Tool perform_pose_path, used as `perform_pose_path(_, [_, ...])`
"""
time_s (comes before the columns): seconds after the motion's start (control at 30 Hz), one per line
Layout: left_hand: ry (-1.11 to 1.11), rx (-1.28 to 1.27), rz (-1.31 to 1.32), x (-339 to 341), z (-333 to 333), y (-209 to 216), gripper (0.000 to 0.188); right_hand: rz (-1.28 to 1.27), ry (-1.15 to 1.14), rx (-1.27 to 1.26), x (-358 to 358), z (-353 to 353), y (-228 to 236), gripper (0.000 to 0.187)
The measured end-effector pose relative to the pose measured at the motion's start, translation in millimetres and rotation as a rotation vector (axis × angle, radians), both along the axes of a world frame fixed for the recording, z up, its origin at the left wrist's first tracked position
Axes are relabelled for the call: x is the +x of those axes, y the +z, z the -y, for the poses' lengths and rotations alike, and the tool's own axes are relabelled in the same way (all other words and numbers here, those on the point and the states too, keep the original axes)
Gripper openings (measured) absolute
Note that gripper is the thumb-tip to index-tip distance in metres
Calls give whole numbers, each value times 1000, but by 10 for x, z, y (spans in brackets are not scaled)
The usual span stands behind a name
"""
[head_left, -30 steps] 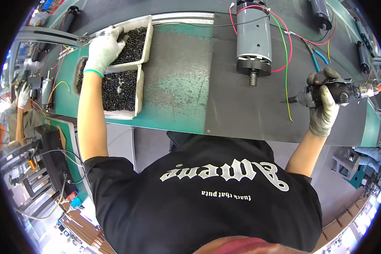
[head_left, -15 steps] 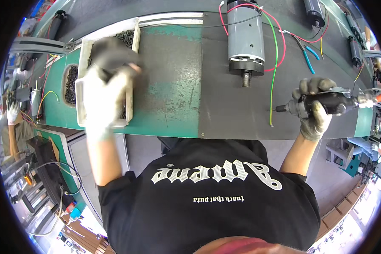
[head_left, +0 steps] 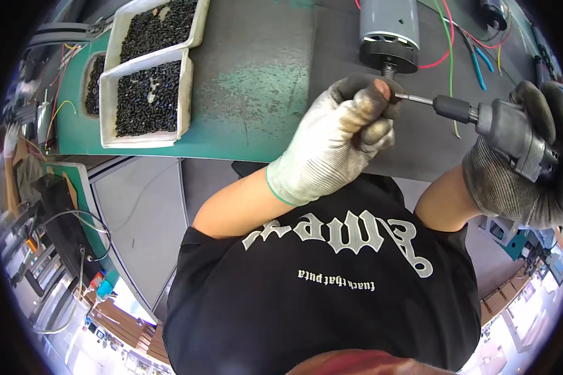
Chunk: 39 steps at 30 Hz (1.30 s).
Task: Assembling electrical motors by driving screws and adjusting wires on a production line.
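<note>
My right hand (head_left: 510, 181), in a grey-palmed work glove, grips a dark power screwdriver (head_left: 503, 128) whose bit points left. The bit's tip meets the pinched fingertips of my left hand (head_left: 341, 128), gloved in white with dirty fingers and one bare fingertip. Whatever small thing those fingers pinch is hidden. Just beyond them lies a grey cylindrical motor (head_left: 388, 22) with a black end cap and a threaded shaft pointing toward me.
Two white trays (head_left: 184, 100) of small black parts stand at the left, beside a sunken bin (head_left: 94, 84) of similar parts. Blue-handled pliers (head_left: 480, 67) and a green wire (head_left: 451, 81) lie right of the motor. Another person's gloved hand (head_left: 10, 139) shows at the far left.
My left hand has come from the trays to the screwdriver's bit in front of the motor. My right hand has turned the screwdriver and brought it closer. The view has shifted.
</note>
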State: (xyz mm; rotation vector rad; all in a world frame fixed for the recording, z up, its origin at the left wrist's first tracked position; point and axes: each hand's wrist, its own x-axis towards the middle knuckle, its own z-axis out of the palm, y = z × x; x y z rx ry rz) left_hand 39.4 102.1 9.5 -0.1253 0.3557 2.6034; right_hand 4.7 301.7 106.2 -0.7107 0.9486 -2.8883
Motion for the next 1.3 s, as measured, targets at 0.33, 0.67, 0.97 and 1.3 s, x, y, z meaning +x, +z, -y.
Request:
perform_pose_path(0.33, [-241,-513,-106,12,13,-110,22,98,118,115,35,-60,-177,23])
perform_pose_path(0.67, [-84,-386,51,-13,-261,-158,27,126,32,-10,-174,-144,-289,33])
perform_pose_path(0.97, [-110,-696,99,-284,-294,-103,20,117,-198,91,-238,-201,-355,26])
perform_pose_path(1.3, [-117,-2,328,-286,-243,-298,26,179,-408,284,-292,23,-371,26])
